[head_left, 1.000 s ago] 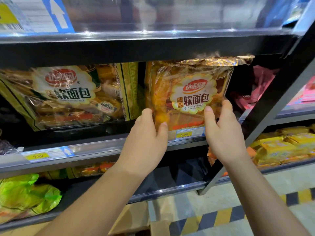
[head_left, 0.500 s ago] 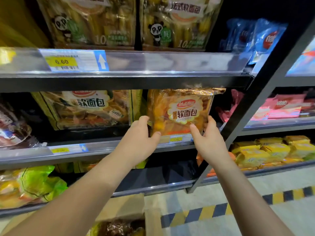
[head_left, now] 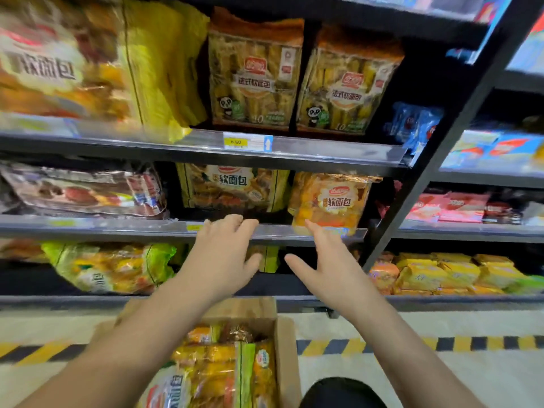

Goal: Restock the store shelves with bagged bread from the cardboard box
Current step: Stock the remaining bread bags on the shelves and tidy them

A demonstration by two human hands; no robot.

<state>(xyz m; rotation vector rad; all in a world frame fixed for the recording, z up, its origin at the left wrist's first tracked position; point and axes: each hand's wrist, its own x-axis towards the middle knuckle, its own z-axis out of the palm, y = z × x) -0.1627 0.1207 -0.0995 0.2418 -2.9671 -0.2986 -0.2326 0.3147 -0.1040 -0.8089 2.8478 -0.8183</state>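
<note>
Cardboard box (head_left: 285,360): lay nearest, on the floor below both forearms, open-topped and packed with bagged bread (head_left: 217,375); its lower part was cut off by the frame edge.
Left hand (head_left: 223,254): empty, fingers spread and loosely bent, fingertips up against the middle shelf rail (head_left: 117,228).
Right hand (head_left: 332,269): empty too, palm down, fingers straight and splayed.
Orange bread bag (head_left: 326,201): stood upright on the middle shelf, just above and beyond the right hand; the forefinger reached its bottom edge, possibly touching, though the view did not settle it.
Neighbours: a darker soft-bread bag (head_left: 232,187) stood just left of the orange one, above the left hand; a green-and-yellow bag (head_left: 114,266) lay on the lower shelf.
In the way: a black slanted upright (head_left: 441,142) ran close by the orange bag's right side.
Farther up: two tall panda-marked bags (head_left: 256,75) stood behind a yellow price tag (head_left: 247,141).
Hard to make out: the upper-left packs were smeared by blur; a dark rounded shape (head_left: 341,393) at the bottom edge was unclear.
</note>
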